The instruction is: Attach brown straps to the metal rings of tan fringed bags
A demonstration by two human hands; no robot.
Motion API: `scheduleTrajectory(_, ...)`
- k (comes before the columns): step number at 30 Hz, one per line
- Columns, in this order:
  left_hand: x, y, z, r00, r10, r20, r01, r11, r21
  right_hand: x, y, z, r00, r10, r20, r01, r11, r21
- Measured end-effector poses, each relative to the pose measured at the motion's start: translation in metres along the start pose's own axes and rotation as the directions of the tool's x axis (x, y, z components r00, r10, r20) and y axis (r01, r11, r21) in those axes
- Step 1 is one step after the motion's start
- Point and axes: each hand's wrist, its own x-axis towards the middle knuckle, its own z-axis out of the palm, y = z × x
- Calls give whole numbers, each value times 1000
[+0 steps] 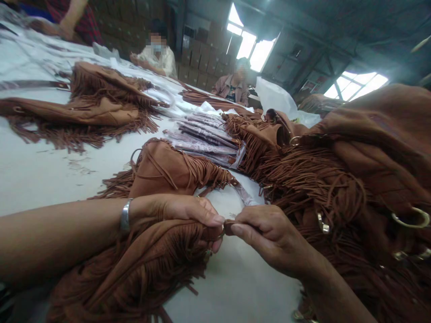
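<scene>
A brown fringed leather bag point(148, 264) lies in front of me, partly under my left forearm. My left hand point(198, 215) pinches the bag's end, thumb on top, beside a small metal ring that is mostly hidden. Close against it, my right hand point(266, 233) grips a short brown leather strap point(229, 226) between thumb and bent fingers. The strap's end meets the ring between the two hands. Just beyond them rests another brown fringed bag point(164, 168) on the white table point(249, 287).
To the right rises a big heap of fringed bags point(313, 179) with metal rings. Plastic-wrapped straps point(205, 139) are stacked behind, and more fringed bags point(101, 112) lie at the left. Several people are around the table's far side, among them a person in a light top point(166, 60).
</scene>
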Motion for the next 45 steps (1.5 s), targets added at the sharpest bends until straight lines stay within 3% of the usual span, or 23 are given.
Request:
scheduleTrajectory(2, -2, -1, 1, 999, -18, 40, 19, 999, -28, 10, 0, -4, 995, -4, 98, -10, 989, 146)
scheduleTrajectory(6, -3, -3, 0, 998, 14, 60, -11, 999, -48, 25, 6, -8, 972, 61, 226, -146, 913, 380)
scheduleTrajectory(13, -5, 6, 0, 992, 97, -74, -103, 992, -76, 23, 13, -21, 973, 186, 134, -228, 838, 495)
scheduleTrajectory(17, -3, 10, 7, 984, 38, -175, -43, 999, -21, 15, 15, -25, 949, 234, 209, -312, 778, 545)
scheduleTrajectory(20, 0, 8, 9, 981, -12, -191, 3, 999, -49, 12, 10, -28, 936, 210, 283, -336, 773, 538)
scheduleTrajectory(24, 0, 4, 7, 993, -69, -101, 56, 991, -123, 22, -1, -30, 915, 118, 385, -326, 778, 537)
scheduleTrajectory(27, -3, 1, 6, 993, -112, -34, 106, 983, -151, 37, -4, -26, 864, 46, 501, -354, 763, 541)
scheduleTrajectory(30, -4, -3, 2, 996, -83, -35, 77, 985, -156, 47, 2, -22, 826, 8, 563, -401, 711, 578)
scheduleTrajectory(32, -5, -4, -2, 997, -38, -62, 26, 984, -178, 48, 8, -22, 858, 37, 513, -396, 684, 613)
scheduleTrajectory(35, -5, -4, -7, 990, 61, -126, -87, 974, -209, 39, 17, -23, 935, 135, 328, -327, 685, 651)
scheduleTrajectory(37, -4, -3, -7, 981, 120, -156, -154, 960, -233, 30, 23, -17, 961, 187, 205, -277, 683, 676)
scheduleTrajectory(39, -3, -2, -6, 973, 157, -172, -199, 943, -266, 22, 29, -4, 968, 239, 78, -219, 651, 727)
scheduleTrajectory(42, 0, -2, -3, 973, 154, -172, -200, 934, -297, 16, 37, 17, 943, 319, -90, -121, 582, 804)
scheduleTrajectory(45, -1, -1, 1, 979, 110, -174, -148, 963, -225, 13, 37, 21, 947, 301, -115, -98, 607, 789)
